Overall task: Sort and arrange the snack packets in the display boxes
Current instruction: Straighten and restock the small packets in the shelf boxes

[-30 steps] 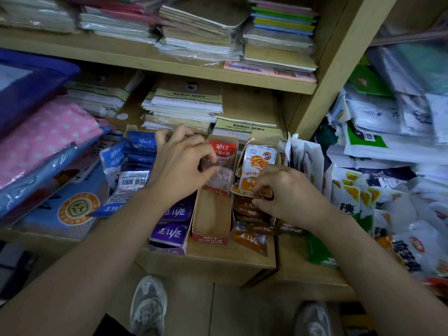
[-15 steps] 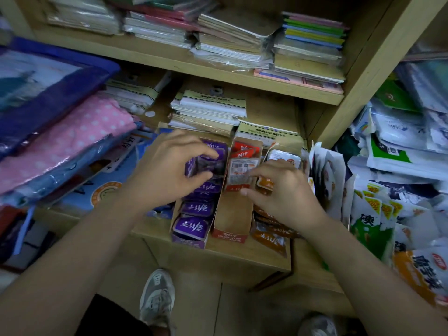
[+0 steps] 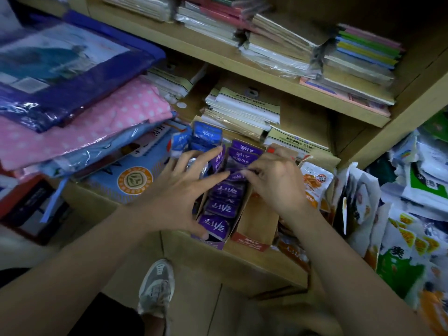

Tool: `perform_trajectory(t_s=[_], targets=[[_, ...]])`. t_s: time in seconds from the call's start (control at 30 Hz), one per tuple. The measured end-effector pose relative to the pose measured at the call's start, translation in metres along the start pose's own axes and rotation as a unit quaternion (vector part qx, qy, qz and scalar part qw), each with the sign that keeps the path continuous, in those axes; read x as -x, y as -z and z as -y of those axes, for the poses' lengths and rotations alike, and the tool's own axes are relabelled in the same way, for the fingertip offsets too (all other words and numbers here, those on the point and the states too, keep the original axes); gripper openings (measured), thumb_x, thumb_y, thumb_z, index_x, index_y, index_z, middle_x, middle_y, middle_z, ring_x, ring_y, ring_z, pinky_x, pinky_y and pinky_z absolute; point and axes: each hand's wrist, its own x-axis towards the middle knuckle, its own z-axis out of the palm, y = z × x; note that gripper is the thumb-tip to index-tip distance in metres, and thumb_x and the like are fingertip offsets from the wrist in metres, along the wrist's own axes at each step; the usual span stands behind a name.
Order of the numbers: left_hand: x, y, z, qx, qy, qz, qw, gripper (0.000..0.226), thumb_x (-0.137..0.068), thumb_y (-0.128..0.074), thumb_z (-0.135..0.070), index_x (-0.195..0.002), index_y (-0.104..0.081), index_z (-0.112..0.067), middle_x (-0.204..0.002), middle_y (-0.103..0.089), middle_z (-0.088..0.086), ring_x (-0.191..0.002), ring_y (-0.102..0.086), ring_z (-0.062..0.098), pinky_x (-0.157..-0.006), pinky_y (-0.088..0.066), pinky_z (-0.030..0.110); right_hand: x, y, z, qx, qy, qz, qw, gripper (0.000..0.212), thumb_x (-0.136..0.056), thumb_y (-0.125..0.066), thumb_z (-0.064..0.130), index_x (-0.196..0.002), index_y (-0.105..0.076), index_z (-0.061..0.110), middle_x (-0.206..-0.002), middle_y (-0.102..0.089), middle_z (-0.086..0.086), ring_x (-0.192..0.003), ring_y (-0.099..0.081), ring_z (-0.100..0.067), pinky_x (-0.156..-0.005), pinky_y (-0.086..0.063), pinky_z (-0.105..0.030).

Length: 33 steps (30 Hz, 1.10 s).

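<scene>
In the purple display box (image 3: 211, 243) at mid-shelf, a purple packet (image 3: 236, 177) is pinched by the right hand (image 3: 276, 184); the left hand (image 3: 177, 197) is spread over the box's left side. The packet should be tucked upright between its neighbours. Little room is left by the walls; the red box (image 3: 255, 223), just right, looks roomier.

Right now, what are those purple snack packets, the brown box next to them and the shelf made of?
The purple packets look like thin plastic or foil film: glossy, crinkled and catching light. The brown box looks like matte cardboard, with folded walls and a printed red front. The shelf seems to be pale wood or wood-look board; the grain is too blurred to tell.
</scene>
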Motion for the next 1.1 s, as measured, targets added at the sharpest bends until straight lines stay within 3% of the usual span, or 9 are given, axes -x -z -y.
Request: perform_trajectory(t_s=[0.07,0.27,0.37,0.43,0.5,0.63,0.8,0.97,1.1], targets=[[0.000,0.000,0.002,0.013,0.005,-0.007,1.000,0.128,-0.047,-0.079,-0.082,-0.156,-0.026,-0.042,-0.167,0.011,-0.005,-0.146,-0.009,0.030,-0.112,-0.032,0.055,-0.005,-0.002,-0.001,-0.011,-0.013,-0.017,1.000,0.020,-0.091,-0.072,0.033,-0.086,-0.077,0.014,-0.083,-0.070,-0.001,-0.088,-0.059,-0.023,-0.067,-0.051,-0.035],[-0.008,-0.010,0.005,-0.013,-0.013,-0.048,0.999,0.075,-0.057,-0.083,-0.068,-0.123,-0.063,-0.040,-0.157,-0.029,0.005,-0.128,-0.041,0.033,-0.094,-0.047,0.053,-0.008,-0.010,-0.001,-0.040,-0.025,-0.030,0.998,0.018,-0.090,-0.074,0.029,-0.082,-0.076,0.013,-0.077,-0.067,0.000,-0.082,-0.057,-0.021,-0.064,-0.050,-0.035],[-0.015,-0.012,0.004,0.007,-0.020,-0.093,0.995,0.051,-0.068,-0.084,-0.060,-0.109,-0.075,-0.031,-0.143,-0.049,0.008,-0.102,-0.065,0.030,-0.082,-0.054,0.051,0.000,-0.006,-0.002,-0.058,0.014,0.023,0.998,0.022,-0.088,-0.072,0.037,-0.085,-0.077,0.016,-0.082,-0.070,0.003,-0.085,-0.048,-0.019,-0.069,-0.039,-0.032],[-0.018,-0.013,0.002,-0.001,-0.022,-0.129,0.991,0.032,-0.076,-0.082,-0.051,-0.097,-0.078,-0.027,-0.130,-0.059,0.005,-0.080,-0.070,0.027,-0.065,-0.053,0.041,0.008,0.001,0.001,-0.076,0.008,0.046,0.996,0.036,-0.085,-0.064,0.050,-0.093,-0.077,0.017,-0.083,-0.068,0.004,-0.087,-0.045,-0.017,-0.069,-0.038,-0.032],[-0.021,-0.015,0.001,-0.018,-0.007,-0.155,0.988,0.021,-0.082,-0.079,-0.046,-0.088,-0.079,-0.026,-0.118,-0.064,0.000,-0.065,-0.067,0.024,-0.052,-0.039,0.029,0.015,0.008,0.006,-0.077,-0.002,0.085,0.993,0.059,-0.078,-0.058,0.067,-0.109,-0.071,0.019,-0.091,-0.060,0.007,-0.092,-0.045,-0.015,-0.073,-0.042,-0.034],[-0.026,-0.018,-0.001,-0.020,0.009,-0.186,0.982,0.021,-0.083,-0.079,-0.047,-0.080,-0.078,-0.026,-0.108,-0.066,-0.004,-0.055,-0.061,0.023,-0.052,-0.029,0.026,0.021,0.002,0.018,0.051,0.004,0.172,0.984,0.106,-0.057,-0.064,0.088,-0.137,-0.045,0.022,-0.127,-0.051,0.005,-0.115,-0.040,-0.018,-0.098,-0.036,-0.037],[-0.022,-0.012,0.007,0.103,0.013,-0.151,0.983,0.027,-0.078,-0.076,-0.058,-0.084,-0.071,-0.032,-0.129,-0.057,-0.008,-0.071,-0.065,0.019,-0.056,-0.041,0.030,0.020,-0.011,0.012,0.024,0.041,0.033,0.998,0.063,-0.075,-0.072,0.054,-0.120,-0.065,0.010,-0.108,-0.071,-0.006,-0.095,-0.060,-0.025,-0.083,-0.051,-0.040],[-0.006,-0.006,0.006,0.098,-0.024,-0.052,0.994,0.054,-0.056,-0.083,-0.068,-0.096,-0.060,-0.040,-0.163,-0.017,-0.010,-0.123,-0.051,0.021,-0.081,-0.052,0.046,0.019,-0.010,0.008,-0.003,0.022,0.040,0.999,0.052,-0.080,-0.078,0.044,-0.120,-0.070,0.012,-0.105,-0.075,-0.005,-0.093,-0.065,-0.026,-0.085,-0.055,-0.044],[-0.017,-0.003,0.001,0.060,-0.012,-0.033,0.998,0.051,-0.054,-0.091,-0.060,-0.089,-0.064,-0.035,-0.165,-0.020,-0.002,-0.126,-0.048,0.031,-0.094,-0.048,0.056,0.019,-0.010,0.008,-0.016,0.024,0.041,0.999,0.044,-0.080,-0.079,0.039,-0.114,-0.072,0.013,-0.097,-0.076,-0.005,-0.088,-0.064,-0.026,-0.083,-0.053,-0.041]])
